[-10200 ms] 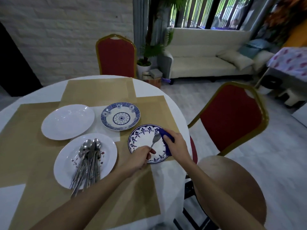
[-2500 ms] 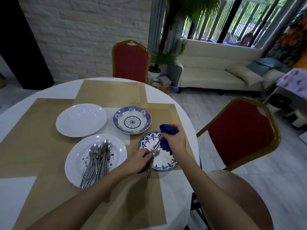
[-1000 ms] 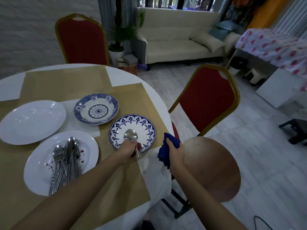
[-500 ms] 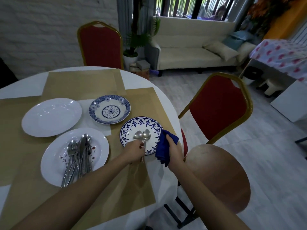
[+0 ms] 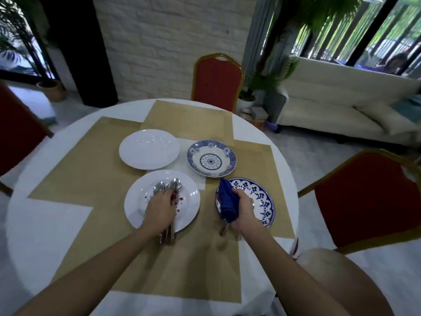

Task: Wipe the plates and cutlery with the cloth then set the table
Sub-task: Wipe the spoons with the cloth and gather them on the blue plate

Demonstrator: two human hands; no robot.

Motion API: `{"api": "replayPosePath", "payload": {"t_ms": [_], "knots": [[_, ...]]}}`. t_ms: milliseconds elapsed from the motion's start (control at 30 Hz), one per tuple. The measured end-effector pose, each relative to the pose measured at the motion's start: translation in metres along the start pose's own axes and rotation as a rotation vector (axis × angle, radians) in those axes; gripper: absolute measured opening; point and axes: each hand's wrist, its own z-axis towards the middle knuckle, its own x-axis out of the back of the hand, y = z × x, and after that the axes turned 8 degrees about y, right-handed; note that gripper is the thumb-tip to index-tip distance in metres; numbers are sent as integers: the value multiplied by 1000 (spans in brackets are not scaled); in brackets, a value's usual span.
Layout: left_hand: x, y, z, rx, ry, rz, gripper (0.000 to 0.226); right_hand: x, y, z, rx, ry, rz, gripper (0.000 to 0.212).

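My left hand [image 5: 160, 210] lies on the bundle of cutlery [image 5: 169, 187] in the near white plate [image 5: 192, 201], fingers curled over the handles. My right hand [image 5: 242, 209] grips the bunched blue cloth [image 5: 226, 201] above the blue-patterned plate [image 5: 262, 199]. A spoon handle [image 5: 222, 229] sticks out from under the cloth at that plate's near edge. An empty white plate [image 5: 149, 149] and a blue-rimmed deep plate [image 5: 211, 158] sit farther back on the tan placemats [image 5: 91, 169].
The round table [image 5: 45, 224] has a white cloth. Red chairs stand at the far side [image 5: 217, 83], at the right [image 5: 369, 201] and at the left [image 5: 13, 135]. A round wooden stool [image 5: 341, 283] is close at the lower right. A sofa [image 5: 330, 110] lies beyond.
My left hand has left the blue-patterned plate and moved left onto the cutlery in the white plate. My right hand has brought the cloth over the blue-patterned plate. My head has turned left.
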Motion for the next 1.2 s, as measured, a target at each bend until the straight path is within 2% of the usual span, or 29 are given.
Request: {"api": "replayPosePath", "payload": {"t_ms": [200,400,500,700,1067,1200], "knots": [[12,-39,-12,90,-50,217,29,-37,15,6,-46,-68,-93,32],[12,-33,-15,64,-94,101,22,-51,28,8,-101,-94,-95,33],[6,-26,-17,31,-152,174,25,-53,33,7,-114,-109,-148,31],[3,-26,-15,59,-141,192,15,-51,40,7,-122,-113,-187,45],[9,-15,-12,148,-232,142,11,-44,38,9,-121,-74,-246,41],[13,-20,-10,169,-253,133,27,-44,37,13,-64,-51,-344,41]]}}
